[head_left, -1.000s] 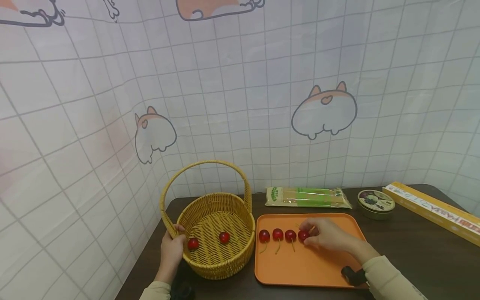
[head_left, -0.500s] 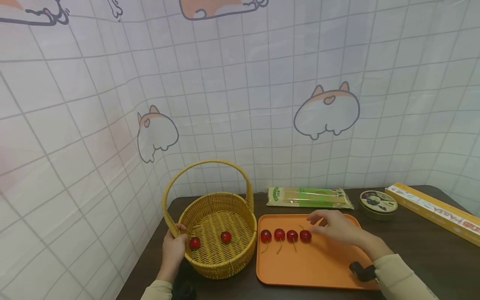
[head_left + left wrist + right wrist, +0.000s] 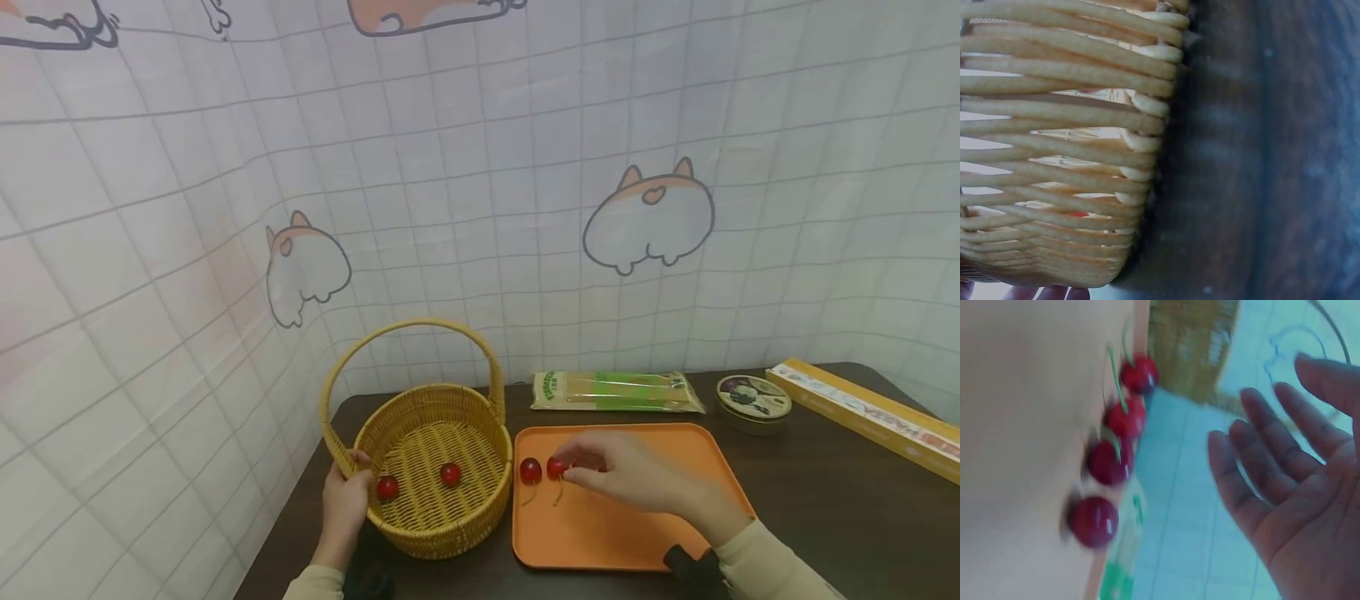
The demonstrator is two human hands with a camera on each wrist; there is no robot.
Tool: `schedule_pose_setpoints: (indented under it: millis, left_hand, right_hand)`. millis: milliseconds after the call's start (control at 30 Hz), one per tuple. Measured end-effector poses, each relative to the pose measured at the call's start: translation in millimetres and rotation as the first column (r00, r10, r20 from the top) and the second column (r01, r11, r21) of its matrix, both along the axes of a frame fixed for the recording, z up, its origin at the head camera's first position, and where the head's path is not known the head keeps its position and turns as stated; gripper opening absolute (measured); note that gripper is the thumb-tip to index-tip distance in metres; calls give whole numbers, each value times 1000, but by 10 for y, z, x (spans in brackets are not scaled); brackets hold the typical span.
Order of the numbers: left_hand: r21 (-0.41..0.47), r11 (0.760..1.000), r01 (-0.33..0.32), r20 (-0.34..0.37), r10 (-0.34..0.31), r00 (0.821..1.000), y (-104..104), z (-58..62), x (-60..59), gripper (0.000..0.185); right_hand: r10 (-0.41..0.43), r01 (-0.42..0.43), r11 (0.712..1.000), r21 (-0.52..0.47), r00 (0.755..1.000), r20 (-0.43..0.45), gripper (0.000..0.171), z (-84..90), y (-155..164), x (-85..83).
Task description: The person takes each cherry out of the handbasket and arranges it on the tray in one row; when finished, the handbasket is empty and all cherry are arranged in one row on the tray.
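Note:
A yellow wicker basket point(image 3: 431, 433) with a tall handle stands at the left of the dark table. Two red cherries point(image 3: 387, 487) lie in it. My left hand point(image 3: 347, 498) grips its near-left rim, thumb over the edge; the woven wall point(image 3: 1066, 144) fills the left wrist view. An orange tray point(image 3: 637, 533) lies to the right of the basket. Two cherries point(image 3: 530, 470) show on it in the head view, and my right hand point(image 3: 583, 472) hovers over the others. In the right wrist view, several cherries point(image 3: 1109, 461) lie in a row and the right hand point(image 3: 1285, 469) is open and holds nothing.
Behind the tray lie a green packet point(image 3: 615, 392), a round tin point(image 3: 752, 402) and a long yellow box point(image 3: 870, 417) at the far right. A tiled backdrop with cartoon prints rises close behind and to the left. Bare dark table point(image 3: 825, 500) shows right of the tray.
My right hand let go of the rightmost cherry, lifted, then moved left along the row and now covers the two right cherries. The left hand and basket stayed put.

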State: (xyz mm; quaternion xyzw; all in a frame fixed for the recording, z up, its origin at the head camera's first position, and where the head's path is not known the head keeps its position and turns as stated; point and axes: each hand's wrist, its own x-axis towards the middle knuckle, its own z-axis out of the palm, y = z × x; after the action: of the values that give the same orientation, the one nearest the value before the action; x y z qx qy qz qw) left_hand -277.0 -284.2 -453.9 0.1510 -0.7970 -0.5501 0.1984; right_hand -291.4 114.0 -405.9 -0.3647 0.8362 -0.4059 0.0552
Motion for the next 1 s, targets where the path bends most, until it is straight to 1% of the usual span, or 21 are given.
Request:
schedule_pose_setpoints:
  millis: [100,167,267,367,400,500,567,667,800,900,1000]
  left_hand:
    - [-1,1000,-12,3,12,1000,-19,-12,7,28]
    - [10,1000,-9,0,9,1000,-22,-19,5,28]
    - [21,1000,-4,2,4,1000,-16,-21,0,28]
    - [20,1000,-5,3,5,1000,-6,-15,-3,28]
    - [13,1000,-7,2,7,1000,-4,-11,-4,28]
    - [-2,1000,-4,-6,4,1000,-2,-5,-7,28]
    - [-3,1000,0,-8,0,1000,-9,-7,-3,29]
    - [-12,1000,0,-5,0,1000,-12,-24,0,28]
    - [-16,1000,-2,-3,2,1000,-2,-35,-3,27]
    - [-8,1000,-3,-5,3,1000,-2,-21,-3,27]
    - [-6,1000,-2,-13,2,1000,-5,-6,-1,27]
  right_hand:
    - [26,-26,1000,-4,999,-42,22,2,-195,32]
    - [47,-48,999,-19,997,-64,22,15,-323,33]
    - [71,-78,996,-51,990,-123,20,56,-503,8]
    - [76,-89,992,-89,988,-134,18,108,-674,-40]
    - [76,-89,991,-102,989,-124,17,120,-729,-59]
    - [74,-79,988,-134,996,-44,17,121,-895,-125]
    - [76,-74,986,-152,997,7,17,83,-1009,-170]
    - [80,-70,985,-158,995,56,19,1,-1175,-215]
    - [49,-41,991,-125,997,65,18,-64,-1376,-218]
    - [1,-1,999,-49,1000,11,21,-76,-1510,-226]
    - [-59,62,996,64,997,-56,34,-87,-1618,-260]
